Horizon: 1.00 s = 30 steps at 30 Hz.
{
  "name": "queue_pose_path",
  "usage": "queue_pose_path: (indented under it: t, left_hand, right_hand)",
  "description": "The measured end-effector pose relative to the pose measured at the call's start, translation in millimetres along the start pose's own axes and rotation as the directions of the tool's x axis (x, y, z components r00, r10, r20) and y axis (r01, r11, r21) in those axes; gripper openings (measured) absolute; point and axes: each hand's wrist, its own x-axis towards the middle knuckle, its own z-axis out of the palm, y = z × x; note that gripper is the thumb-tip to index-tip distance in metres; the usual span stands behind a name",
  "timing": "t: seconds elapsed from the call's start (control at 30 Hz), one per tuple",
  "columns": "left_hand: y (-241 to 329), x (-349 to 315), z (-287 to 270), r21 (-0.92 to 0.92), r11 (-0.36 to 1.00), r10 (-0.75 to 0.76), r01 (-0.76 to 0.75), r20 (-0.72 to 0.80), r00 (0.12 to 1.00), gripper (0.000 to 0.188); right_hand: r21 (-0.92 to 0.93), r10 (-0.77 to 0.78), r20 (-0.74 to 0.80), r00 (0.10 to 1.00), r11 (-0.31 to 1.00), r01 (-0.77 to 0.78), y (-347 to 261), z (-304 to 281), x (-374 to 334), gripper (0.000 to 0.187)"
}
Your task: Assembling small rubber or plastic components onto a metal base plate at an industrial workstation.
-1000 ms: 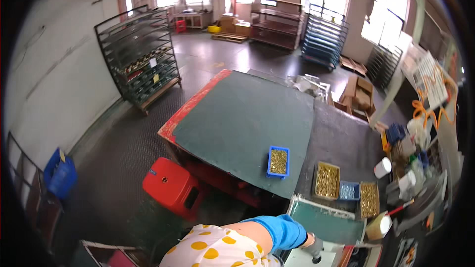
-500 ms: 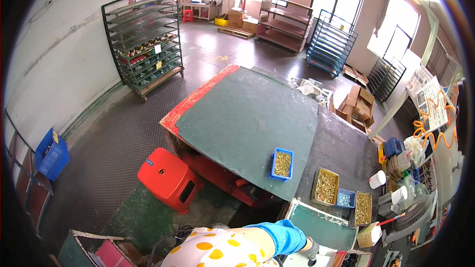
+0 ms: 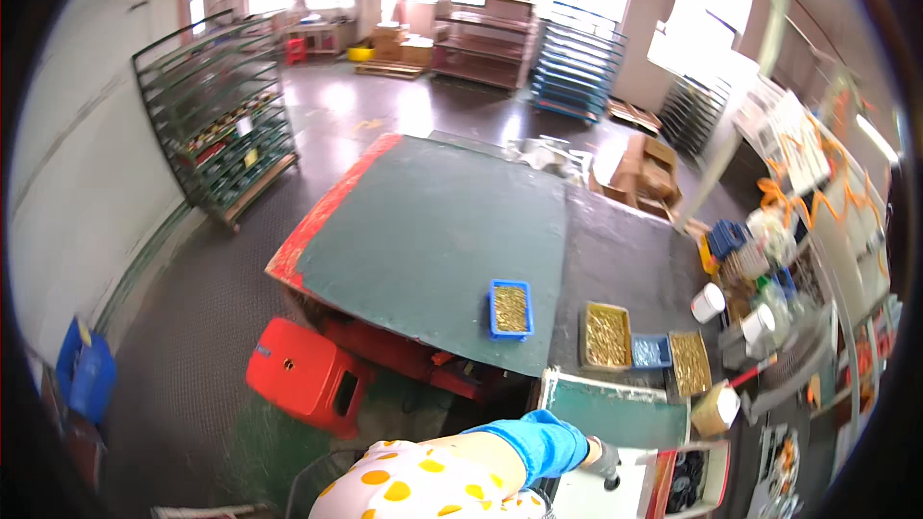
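My left hand [image 3: 603,460], in a grey glove, reaches out at the lower middle, past a blue sleeve cover [image 3: 548,447] and a sleeve with yellow dots. Its fingers look closed on a small dark round piece [image 3: 611,483], whose kind is too small to make out. Beneath the hand lies a white work surface [image 3: 586,500]. Just right of it stands a white and red box [image 3: 715,485] with black parts [image 3: 688,481] inside. A green board [image 3: 620,413] lies beyond the hand. My right hand is out of view.
Beyond is a green-topped table [image 3: 433,221] with a blue bin [image 3: 511,334] of brass-coloured pieces. Further bins [image 3: 607,365] of small metal parts, white cups [image 3: 708,303] and a fan [image 3: 798,356] stand right. A red stool [image 3: 303,370] is at left. Racks [image 3: 216,115] line the back.
My view has swung, so the surroundings sit further left and the box of black parts shows more fully. My left hand stays over the white surface with the dark piece at its fingers.
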Motion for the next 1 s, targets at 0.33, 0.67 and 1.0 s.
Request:
queue_pose_path:
  t: [0.33,0.67,1.0]
  left_hand:
    - [-24,4,-3,0.302,0.914,0.236,-0.27,0.143,0.961,0.048]
    - [2,-12,-9,-0.483,0.859,-0.14,0.172,0.102,0.985,0.029]
    - [-18,-1,-4,-0.503,0.843,-0.147,0.189,0.122,0.982,0.061]
  right_hand:
    - [-0.429,-0.262,0.068,0.963,0.864,0.265,-11,53,-110,0.028]
    - [0.053,0.126,-0.111,0.986,0.991,-0.121,-11,40,-151,0.024]
    - [0.215,0.277,-0.322,0.905,0.953,-0.215,54,-14,-168,0.025]
